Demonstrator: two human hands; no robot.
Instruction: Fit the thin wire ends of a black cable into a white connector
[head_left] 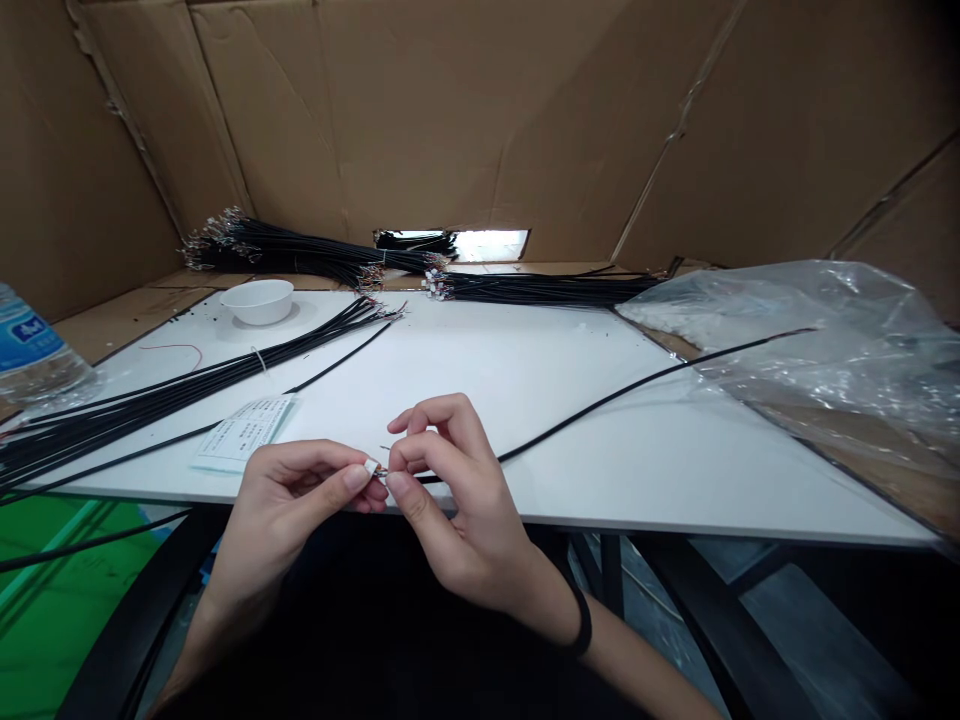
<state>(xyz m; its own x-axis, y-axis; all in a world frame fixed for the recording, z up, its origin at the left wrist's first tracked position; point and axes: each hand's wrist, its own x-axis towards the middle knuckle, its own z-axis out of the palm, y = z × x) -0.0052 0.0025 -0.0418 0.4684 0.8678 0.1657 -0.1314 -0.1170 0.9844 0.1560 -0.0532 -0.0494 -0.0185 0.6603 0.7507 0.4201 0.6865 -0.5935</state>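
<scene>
Thumb and forefinger of my left hand (300,500) pinch a small white connector (371,467) above the table's front edge. Close against it, my right hand (465,500) pinches the thin coloured wires at the end of a black cable (600,408). That cable passes under my right hand and runs right and back across the table to a bare-wire end by the plastic bag. Whether the wires sit inside the connector is too small to tell. Just left of my left hand lies a printed paper label (244,435).
Bundles of black cables (300,250) lie along the back, with another bundle (172,400) at left. A white bowl (259,302) and a water bottle (37,345) stand on the left. A clear plastic bag (817,350) lies at right. Cardboard walls (450,120) enclose the white table (637,480).
</scene>
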